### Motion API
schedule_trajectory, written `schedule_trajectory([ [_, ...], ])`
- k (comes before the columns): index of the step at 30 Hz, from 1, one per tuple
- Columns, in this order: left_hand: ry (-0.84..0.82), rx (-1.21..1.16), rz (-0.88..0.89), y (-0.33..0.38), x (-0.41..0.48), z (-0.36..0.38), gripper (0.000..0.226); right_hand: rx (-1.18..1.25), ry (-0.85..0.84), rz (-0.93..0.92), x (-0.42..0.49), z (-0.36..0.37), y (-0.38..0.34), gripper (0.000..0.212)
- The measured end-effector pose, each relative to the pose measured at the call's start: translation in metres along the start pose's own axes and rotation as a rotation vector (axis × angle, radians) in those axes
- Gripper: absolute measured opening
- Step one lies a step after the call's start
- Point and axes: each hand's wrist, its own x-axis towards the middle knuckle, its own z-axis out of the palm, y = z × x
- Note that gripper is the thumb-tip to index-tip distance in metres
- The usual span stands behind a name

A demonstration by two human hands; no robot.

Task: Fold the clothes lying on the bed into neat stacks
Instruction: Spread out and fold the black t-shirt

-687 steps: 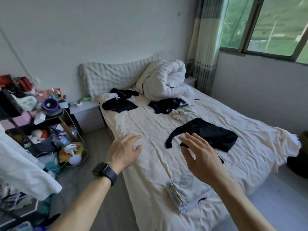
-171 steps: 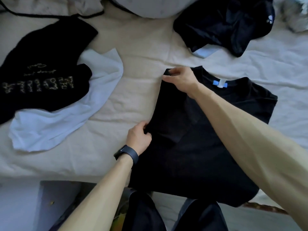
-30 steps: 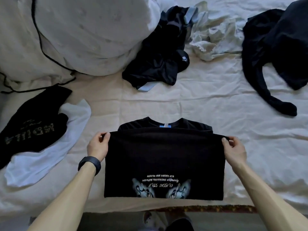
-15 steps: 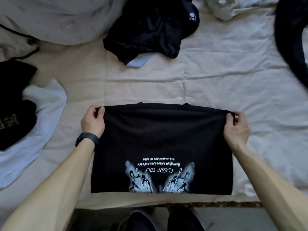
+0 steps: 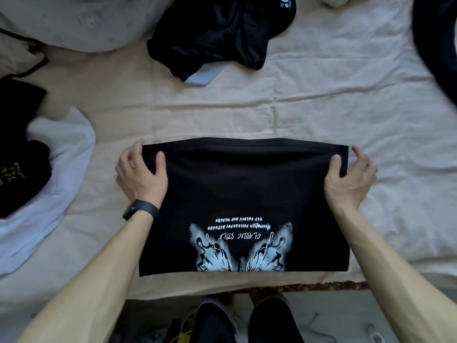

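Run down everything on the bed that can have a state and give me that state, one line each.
butterfly T-shirt: folded into a rectangle, flat on the sheet, print up.
left hand: grips the T-shirt's far left corner.
right hand: pinches its far right corner.
crumpled black garment: unfolded, bunched.
lettered black top: unfolded, lying on the white garment.
white garment: unfolded, spread out.
bed sheet: wrinkled.

Soft daylight is lighting the sheet (image 5: 346, 100) brighter on the right, duller on the left. Wide-angle distortion is bending the edges, blur is smearing the corners, and the shirt (image 5: 247, 189) in the middle is showing sharp.
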Motion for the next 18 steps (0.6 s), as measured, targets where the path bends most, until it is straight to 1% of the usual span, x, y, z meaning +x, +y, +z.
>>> schedule_trajectory([
  [1, 0.013, 0.096, 0.127, 0.002, -0.015, 0.001, 0.056, -0.076, 0.010, -0.098, -0.014, 0.002, -0.003, 0.048],
  [2, -0.026, 0.155, 0.261, 0.007, -0.033, 0.003, 0.062, -0.146, -0.006, -0.235, -0.031, 0.005, -0.006, 0.051],
  [3, -0.110, 0.195, 0.390, 0.014, -0.053, 0.007, 0.068, -0.207, -0.055, -0.370, -0.050, 0.012, -0.009, 0.053],
  [4, -0.216, 0.229, 0.507, 0.021, -0.075, 0.013, 0.073, -0.269, -0.137, -0.479, -0.069, 0.021, -0.011, 0.056],
  [6, -0.405, 0.315, 0.694, 0.030, -0.115, 0.028, 0.076, -0.417, -0.354, -0.644, -0.101, 0.042, -0.016, 0.062],
  [7, -0.454, 0.364, 0.752, 0.028, -0.128, 0.033, 0.075, -0.497, -0.432, -0.716, -0.110, 0.051, -0.015, 0.065],
  [8, -0.475, 0.403, 0.769, 0.022, -0.134, 0.037, 0.074, -0.557, -0.474, -0.761, -0.109, 0.056, -0.011, 0.067],
  [9, -0.484, 0.428, 0.747, 0.012, -0.133, 0.038, 0.072, -0.606, -0.482, -0.754, -0.100, 0.056, -0.004, 0.069],
  [10, -0.483, 0.451, 0.708, -0.001, -0.129, 0.035, 0.072, -0.653, -0.476, -0.693, -0.089, 0.052, 0.004, 0.070],
  [12, -0.474, 0.524, 0.621, -0.034, -0.120, 0.019, 0.072, -0.738, -0.451, -0.511, -0.068, 0.033, 0.024, 0.070],
  [14, -0.485, 0.573, 0.524, -0.062, -0.117, 0.002, 0.072, -0.754, -0.419, -0.376, -0.067, 0.009, 0.039, 0.070],
  [15, -0.478, 0.573, 0.465, -0.068, -0.120, -0.005, 0.072, -0.725, -0.406, -0.319, -0.074, -0.003, 0.044, 0.071],
  [16, -0.456, 0.551, 0.375, -0.069, -0.127, -0.010, 0.073, -0.679, -0.387, -0.248, -0.086, -0.014, 0.048, 0.071],
  [17, -0.413, 0.491, 0.242, -0.065, -0.138, -0.015, 0.074, -0.616, -0.347, -0.156, -0.101, -0.025, 0.050, 0.072],
  [18, -0.331, 0.387, 0.068, -0.057, -0.152, -0.019, 0.077, -0.521, -0.281, -0.040, -0.118, -0.034, 0.053, 0.075],
])
